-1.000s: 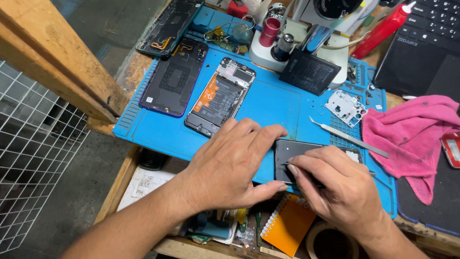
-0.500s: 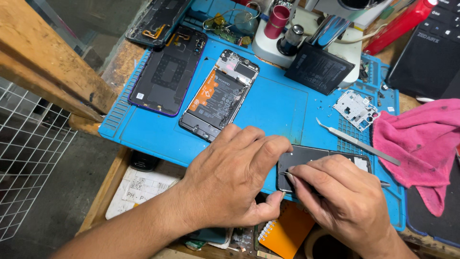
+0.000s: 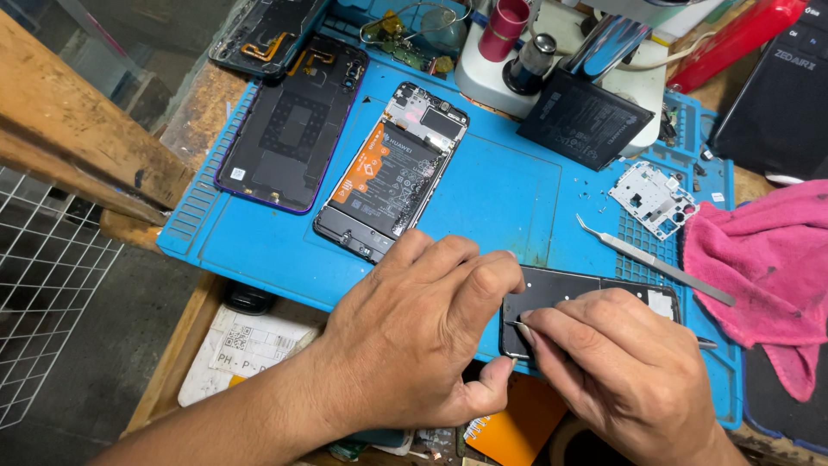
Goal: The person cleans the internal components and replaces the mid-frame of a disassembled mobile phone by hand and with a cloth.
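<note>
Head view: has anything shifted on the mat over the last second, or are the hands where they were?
Little changed. The left hand still presses on the dark phone panel, and the right hand still holds a thin tool tip at its left edge. Only the camera drifted. The opened phone, back cover, tweezers and pink cloth lie as before on the blue mat.

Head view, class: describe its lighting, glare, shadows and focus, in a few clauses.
Head view: even overhead light on the blue mat; glare streaks on the metal microscope arm; soft shadow under the left hand and right hand; the opened phone is sharp; the upper-left corner is dark and murky.
</note>
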